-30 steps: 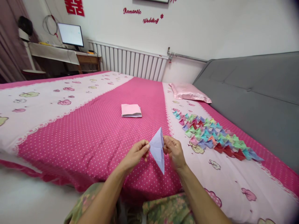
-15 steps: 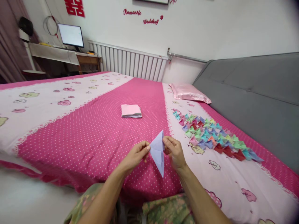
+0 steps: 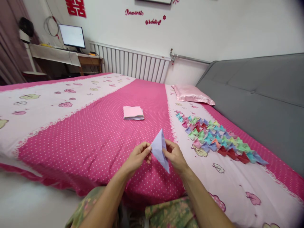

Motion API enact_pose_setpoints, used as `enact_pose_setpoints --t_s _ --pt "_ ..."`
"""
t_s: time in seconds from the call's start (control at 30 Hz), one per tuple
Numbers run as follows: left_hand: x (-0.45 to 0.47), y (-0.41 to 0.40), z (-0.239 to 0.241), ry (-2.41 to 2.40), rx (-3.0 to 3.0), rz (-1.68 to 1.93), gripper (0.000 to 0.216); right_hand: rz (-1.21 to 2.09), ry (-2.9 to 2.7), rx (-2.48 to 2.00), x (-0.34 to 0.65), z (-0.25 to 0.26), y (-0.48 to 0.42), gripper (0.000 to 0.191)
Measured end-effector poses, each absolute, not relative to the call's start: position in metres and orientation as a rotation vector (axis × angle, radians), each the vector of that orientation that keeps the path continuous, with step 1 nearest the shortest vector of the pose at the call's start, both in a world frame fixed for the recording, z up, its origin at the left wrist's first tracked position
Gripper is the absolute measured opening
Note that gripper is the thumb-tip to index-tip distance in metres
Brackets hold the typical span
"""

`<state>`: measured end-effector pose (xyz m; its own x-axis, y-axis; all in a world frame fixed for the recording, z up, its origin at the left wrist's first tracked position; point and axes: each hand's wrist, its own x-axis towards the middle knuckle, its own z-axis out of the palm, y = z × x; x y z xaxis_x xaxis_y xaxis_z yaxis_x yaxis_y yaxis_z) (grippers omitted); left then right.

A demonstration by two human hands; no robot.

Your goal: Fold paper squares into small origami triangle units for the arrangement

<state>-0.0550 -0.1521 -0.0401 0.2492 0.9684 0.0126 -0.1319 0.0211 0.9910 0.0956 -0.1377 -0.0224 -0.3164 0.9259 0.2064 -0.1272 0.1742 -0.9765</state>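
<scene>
Above the near edge of the bed, both hands are at a folded lavender origami paper with pointed upper and lower ends. My left hand pinches its left corner between thumb and fingers. On the other side my right hand grips the right edge, its thumb at the paper's opening and its fingers partly hidden behind. Beyond the hands lies a stack of square paper, pink on top. To the right, several rows of small folded paper boats in many colours rest on the bedspread.
A pink bedspread with white patterned bands covers the bed. At the back right lies a pink pillow near the grey headboard. A radiator and a desk with a monitor stand behind.
The paper has turned slightly and its right side has opened into a pocket. My right thumb has moved onto the opening. My left hand keeps its pinch, shifted slightly left.
</scene>
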Motion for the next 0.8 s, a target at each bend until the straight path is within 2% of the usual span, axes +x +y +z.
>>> enact_pose_setpoints --t_s 0.27,0.5,0.7,0.8 --pt "-0.049 -0.152 -0.039 0.974 1.027 1.093 0.025 1.239 -1.482 -0.946 0.093 -0.033 -0.135 0.028" --pt "-0.039 -0.151 -0.042 1.093 0.886 1.248 0.035 1.039 -1.478 -1.083 0.089 -0.038 -0.134 0.017" --pt "-0.030 -0.153 -0.046 1.050 0.920 1.299 0.032 1.045 -1.405 -1.107 0.089 -0.041 -0.133 0.032" --pt "-0.028 -0.155 -0.045 0.978 0.967 1.289 0.037 0.964 -1.391 -1.174 0.091 -0.043 -0.132 0.030"
